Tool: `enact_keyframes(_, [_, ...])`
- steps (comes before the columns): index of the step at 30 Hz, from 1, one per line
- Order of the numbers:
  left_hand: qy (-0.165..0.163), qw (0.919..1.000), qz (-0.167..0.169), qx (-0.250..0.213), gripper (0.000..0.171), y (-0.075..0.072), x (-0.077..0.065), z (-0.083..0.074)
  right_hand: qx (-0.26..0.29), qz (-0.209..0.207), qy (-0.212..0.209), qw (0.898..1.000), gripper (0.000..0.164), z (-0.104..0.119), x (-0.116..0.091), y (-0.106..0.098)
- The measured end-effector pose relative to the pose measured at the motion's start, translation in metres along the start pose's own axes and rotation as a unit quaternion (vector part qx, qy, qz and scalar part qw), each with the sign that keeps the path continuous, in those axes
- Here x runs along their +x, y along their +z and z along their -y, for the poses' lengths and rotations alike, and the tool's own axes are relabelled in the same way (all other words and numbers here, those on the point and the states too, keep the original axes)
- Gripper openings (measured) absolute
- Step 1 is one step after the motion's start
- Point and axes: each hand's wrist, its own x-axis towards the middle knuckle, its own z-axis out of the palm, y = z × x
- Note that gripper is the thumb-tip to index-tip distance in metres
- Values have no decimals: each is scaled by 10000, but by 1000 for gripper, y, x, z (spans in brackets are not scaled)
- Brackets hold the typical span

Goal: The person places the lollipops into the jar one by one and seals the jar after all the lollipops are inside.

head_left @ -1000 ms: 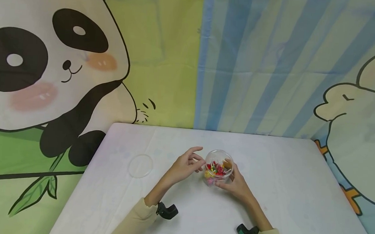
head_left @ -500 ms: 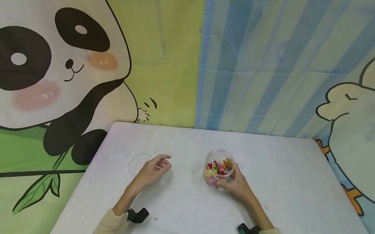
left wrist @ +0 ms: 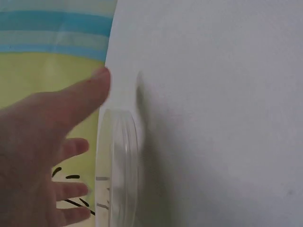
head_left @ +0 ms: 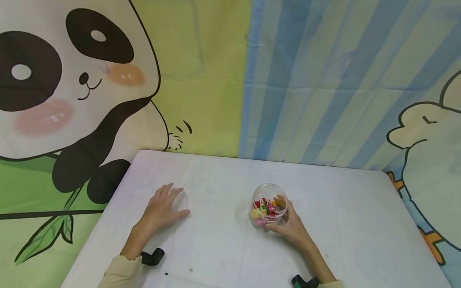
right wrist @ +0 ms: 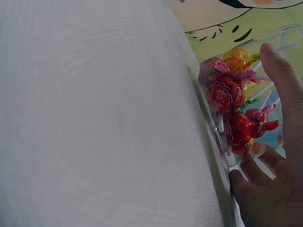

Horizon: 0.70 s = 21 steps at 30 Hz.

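A clear plastic jar [head_left: 268,202] of wrapped lollipops [right wrist: 229,97] stands upright on the white table, its round mouth uncovered. My right hand [head_left: 294,225] holds it from the right side, thumb and fingers curled round the wall. Red, pink and yellow wrappers with white sticks show through the plastic. Farther left, my left hand [head_left: 159,210] hovers with spread fingers over a round clear lid [left wrist: 124,165] lying on the table. In the head view that hand hides most of the lid; in the left wrist view the thumb [left wrist: 90,92] and fingertips are close beside its rim.
The white table [head_left: 217,247] carries a small dark speck [head_left: 166,273] near its front. Behind it hangs a printed cloth [head_left: 203,73] with a panda and stripes. A black wrist camera [head_left: 153,257] sits on the left wrist, another [head_left: 304,285] on the right.
My left hand has moved left, away from beside the jar to over the lid, and its fingers have spread. The right hand and the jar stay in place.
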Motion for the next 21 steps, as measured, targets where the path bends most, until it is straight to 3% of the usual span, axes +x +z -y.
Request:
enact_keyframes(2, [-108, 9993, 342, 132, 83, 3, -2, 4, -33, 3, 17, 10000, 97, 1, 0, 0])
enact_keyframes(5, [-194, 9980, 557, 211, 85, 6, -2, 8, -82, -5, 25, 10000, 96, -1, 0, 1])
enact_keyframes(15, [-205, 9985, 416, 302, 77, 6, 2, 7, -25, -106, -24, 9999, 100, -37, 9, 8])
enact_keyframes(21, [-212, 9992, 308, 139, 75, 7, 1, 7, -25, -126, -77, 9999, 99, -42, 10, 8])
